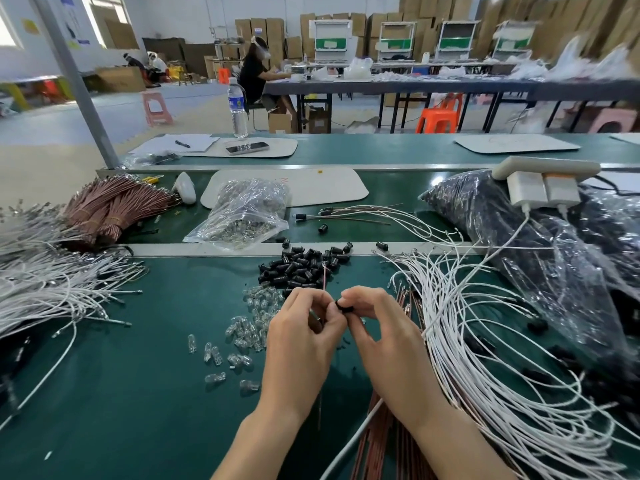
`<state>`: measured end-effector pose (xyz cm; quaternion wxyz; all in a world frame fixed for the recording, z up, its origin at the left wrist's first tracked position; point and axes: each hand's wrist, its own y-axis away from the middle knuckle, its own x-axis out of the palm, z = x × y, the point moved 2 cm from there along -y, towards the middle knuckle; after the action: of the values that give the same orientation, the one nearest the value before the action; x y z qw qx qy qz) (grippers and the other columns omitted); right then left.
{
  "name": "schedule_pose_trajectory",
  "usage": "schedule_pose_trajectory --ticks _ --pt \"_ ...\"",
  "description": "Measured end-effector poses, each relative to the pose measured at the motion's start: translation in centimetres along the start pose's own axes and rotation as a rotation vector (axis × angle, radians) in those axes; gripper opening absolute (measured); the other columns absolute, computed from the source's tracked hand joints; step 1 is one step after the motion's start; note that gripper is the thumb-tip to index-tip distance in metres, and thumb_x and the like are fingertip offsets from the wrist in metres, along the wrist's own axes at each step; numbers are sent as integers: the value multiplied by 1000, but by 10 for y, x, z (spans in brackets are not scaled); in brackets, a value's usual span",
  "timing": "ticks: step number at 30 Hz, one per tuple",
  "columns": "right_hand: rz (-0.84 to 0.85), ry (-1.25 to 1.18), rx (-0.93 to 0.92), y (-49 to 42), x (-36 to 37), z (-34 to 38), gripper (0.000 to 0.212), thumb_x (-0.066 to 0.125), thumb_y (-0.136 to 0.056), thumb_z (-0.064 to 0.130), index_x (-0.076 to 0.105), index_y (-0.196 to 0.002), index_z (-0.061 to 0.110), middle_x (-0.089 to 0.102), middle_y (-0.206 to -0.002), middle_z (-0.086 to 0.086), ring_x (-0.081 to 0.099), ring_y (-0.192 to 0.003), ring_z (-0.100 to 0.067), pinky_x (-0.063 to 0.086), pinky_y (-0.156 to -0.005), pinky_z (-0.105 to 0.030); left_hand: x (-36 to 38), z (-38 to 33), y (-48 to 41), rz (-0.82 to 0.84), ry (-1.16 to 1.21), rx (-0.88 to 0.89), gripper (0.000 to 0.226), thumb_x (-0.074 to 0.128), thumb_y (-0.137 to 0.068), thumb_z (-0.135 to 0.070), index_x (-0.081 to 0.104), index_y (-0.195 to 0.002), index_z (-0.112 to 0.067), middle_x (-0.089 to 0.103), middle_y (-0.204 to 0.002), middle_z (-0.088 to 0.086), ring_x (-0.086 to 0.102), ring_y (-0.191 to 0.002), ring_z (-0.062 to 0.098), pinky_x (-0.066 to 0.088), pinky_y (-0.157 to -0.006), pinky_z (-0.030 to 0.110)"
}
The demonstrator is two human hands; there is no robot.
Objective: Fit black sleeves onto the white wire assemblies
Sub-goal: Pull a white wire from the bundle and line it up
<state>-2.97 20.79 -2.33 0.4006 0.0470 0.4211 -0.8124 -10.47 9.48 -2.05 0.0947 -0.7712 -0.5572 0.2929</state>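
The black sleeve (pixel 344 307) sits just in front of the pile of black sleeves (pixel 304 270), on the person's side of it, raised off the green surface (pixel 138 393). The right hand (pixel 377 327) pinches it between the thumb and curled fingers (pixel 360 299). Touching it from the left, the left hand (pixel 304 334) has its fingers curled around a thin wire (pixel 324 277), whose free end stands up out of the grip and reaches back over the near edge of the pile. Whether the wire tip is already inside the sleeve cannot be told, as the fingertips cover the joint.

Just left of the pile and spreading toward the person lie scattered clear glass bulbs (pixel 242 327). To the right of the pile a large loose fan of white wires (pixel 485 341) sweeps across the surface, with brown wires (pixel 374 441) under the right forearm. Well to the left of the pile lies another heap of white wires (pixel 52 289). Beyond the pile, across a metal strip, rests a clear plastic bag of small parts (pixel 242 213), and left of that a bundle of copper-brown wires (pixel 114 206). Far right of the pile a big clear bag of black parts (pixel 519 244) carries a white power strip (pixel 543 181).
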Motion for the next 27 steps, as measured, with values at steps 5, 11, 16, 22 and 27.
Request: schedule_pose_trajectory --ticks 5,11,16,22,27 --pt "-19 -91 46 -2 0 1 48 67 -93 12 51 -116 51 64 -111 21 66 -106 -2 49 -89 -11 2 -2 -1 -32 57 -55 17 66 -89 -20 60 -79 -32 61 -73 -8 54 -57 9 41 -53 15" --pt "-123 -202 226 -6 -2 -4 26 70 -87 39 61 -112 44 66 -98 15 70 -92 -9 53 -80 -14 1 -2 -2 -78 131 -109 12 64 -90 -26 61 -80 -31 63 -71 -6 52 -56 6 42 -54 16" --pt "-158 -366 410 -9 -6 -11 22 65 -94 32 70 -113 42 71 -102 10 69 -97 -7 51 -81 -12 -1 -1 -3 -108 226 -188 8 58 -101 -36 66 -101 -36 69 -87 -14 62 -74 5 47 -64 11" --pt "-171 -537 588 -11 -7 -18 17 63 -97 16 74 -106 25 78 -96 8 74 -92 -7 53 -77 -10 -11 1 -12 -196 448 -306 22 60 -99 -28 67 -119 -32 74 -91 -13 64 -77 -5 46 -69 4" --pt "-153 -533 633 -8 -7 -24 18 53 -103 20 70 -109 25 77 -94 2 70 -86 -9 55 -77 -19 -18 6 -18 -269 765 -460 23 62 -88 -32 73 -104 -20 75 -89 -6 64 -76 0 49 -72 16"
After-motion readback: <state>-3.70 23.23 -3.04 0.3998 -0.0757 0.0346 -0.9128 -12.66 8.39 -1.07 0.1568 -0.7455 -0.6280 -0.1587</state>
